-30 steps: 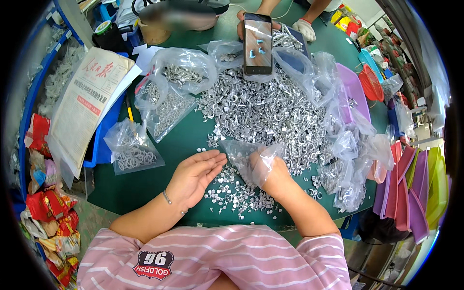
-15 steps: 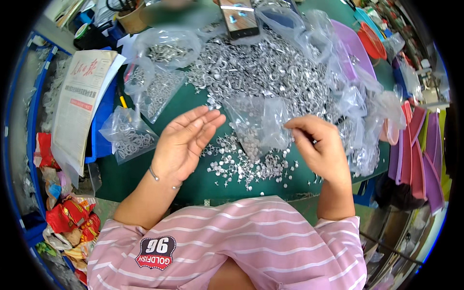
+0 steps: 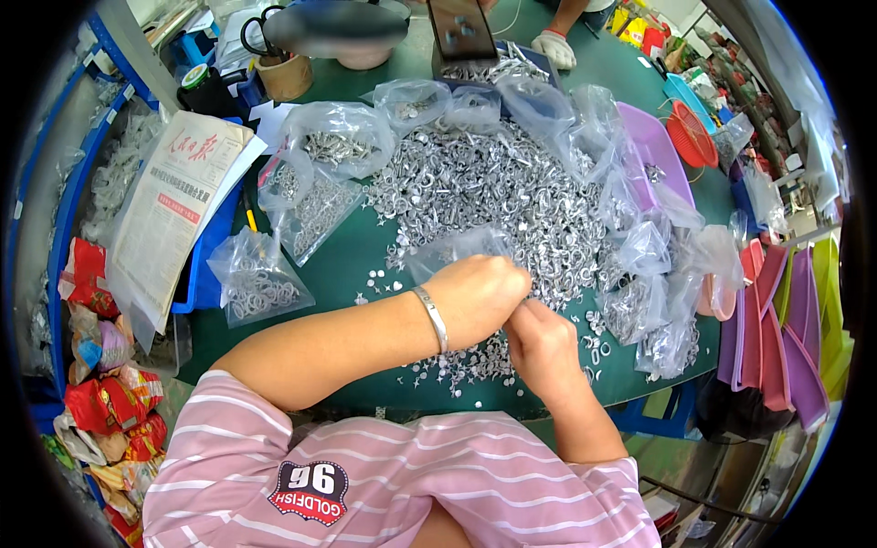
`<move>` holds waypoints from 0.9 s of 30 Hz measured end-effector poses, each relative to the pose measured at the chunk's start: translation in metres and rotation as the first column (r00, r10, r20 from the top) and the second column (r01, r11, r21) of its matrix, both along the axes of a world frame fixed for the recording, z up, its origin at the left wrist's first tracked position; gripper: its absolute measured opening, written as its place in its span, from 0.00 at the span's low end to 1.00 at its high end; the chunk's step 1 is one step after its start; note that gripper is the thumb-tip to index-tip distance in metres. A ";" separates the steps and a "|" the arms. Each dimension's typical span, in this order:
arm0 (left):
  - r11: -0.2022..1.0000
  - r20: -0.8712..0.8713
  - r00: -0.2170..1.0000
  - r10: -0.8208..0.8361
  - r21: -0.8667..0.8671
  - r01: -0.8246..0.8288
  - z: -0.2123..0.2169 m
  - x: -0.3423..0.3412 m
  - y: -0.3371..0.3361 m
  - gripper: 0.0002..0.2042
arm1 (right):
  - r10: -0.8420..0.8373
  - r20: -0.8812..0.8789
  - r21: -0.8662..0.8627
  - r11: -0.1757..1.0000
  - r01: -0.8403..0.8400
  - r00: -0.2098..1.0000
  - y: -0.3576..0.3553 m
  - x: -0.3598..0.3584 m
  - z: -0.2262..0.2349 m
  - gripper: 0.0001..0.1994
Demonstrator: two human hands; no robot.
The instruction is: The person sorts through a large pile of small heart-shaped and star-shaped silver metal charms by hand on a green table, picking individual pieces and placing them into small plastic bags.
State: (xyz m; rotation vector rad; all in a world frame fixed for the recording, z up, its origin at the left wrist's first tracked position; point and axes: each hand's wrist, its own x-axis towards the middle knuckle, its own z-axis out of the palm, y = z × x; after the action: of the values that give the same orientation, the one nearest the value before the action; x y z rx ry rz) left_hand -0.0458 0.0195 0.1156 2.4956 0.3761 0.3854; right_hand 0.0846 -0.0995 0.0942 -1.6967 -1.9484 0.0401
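Observation:
My left hand [image 3: 477, 300], with a silver bangle on its wrist, reaches across to the right over the table. Its fingers are curled shut, and what they hold is hidden. Up against it is my right hand [image 3: 546, 352], thumb and fingers pinched together; anything between them is too small to make out. A clear plastic bag [image 3: 457, 250] lies just beyond my left hand and is partly covered by it. Loose small silvery charms [image 3: 448, 370] are spread below my hands. Behind them spreads a big heap of silvery metal parts [image 3: 493, 173].
Filled plastic bags of metal parts [image 3: 320, 219] lie left of the heap, others [image 3: 630, 306] to its right. A purple tray [image 3: 644, 146] and red basket [image 3: 687, 137] stand at right. A phone [image 3: 461, 32] is at the far edge, near another person's gloved hand [image 3: 554, 48].
My left hand has swung right, from open beside the bag to closed against my right hand. My right hand has drawn left and nearer. The view has shifted, showing more of the far side.

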 end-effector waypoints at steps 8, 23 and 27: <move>0.996 -0.287 0.958 -0.016 0.084 0.042 0.014 -0.019 0.018 0.05 | 0.174 0.022 0.101 0.979 -0.175 0.984 0.017 -0.006 0.003 0.14; 0.829 0.352 0.769 0.534 -0.041 -0.557 -0.059 -0.074 0.017 0.11 | -0.359 -0.306 0.386 0.800 0.459 0.882 0.128 0.134 0.124 0.06; 0.820 0.218 0.793 0.569 -0.083 -0.566 -0.092 -0.075 0.013 0.15 | -0.392 -0.127 0.468 0.786 0.404 0.911 0.171 0.152 0.101 0.07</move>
State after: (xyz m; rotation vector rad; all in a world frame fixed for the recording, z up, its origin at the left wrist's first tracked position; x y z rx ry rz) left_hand -0.1210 0.0322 0.0237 2.2405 1.0351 0.9026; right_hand 0.2366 0.0716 0.1948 -1.6978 -1.3793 -0.5439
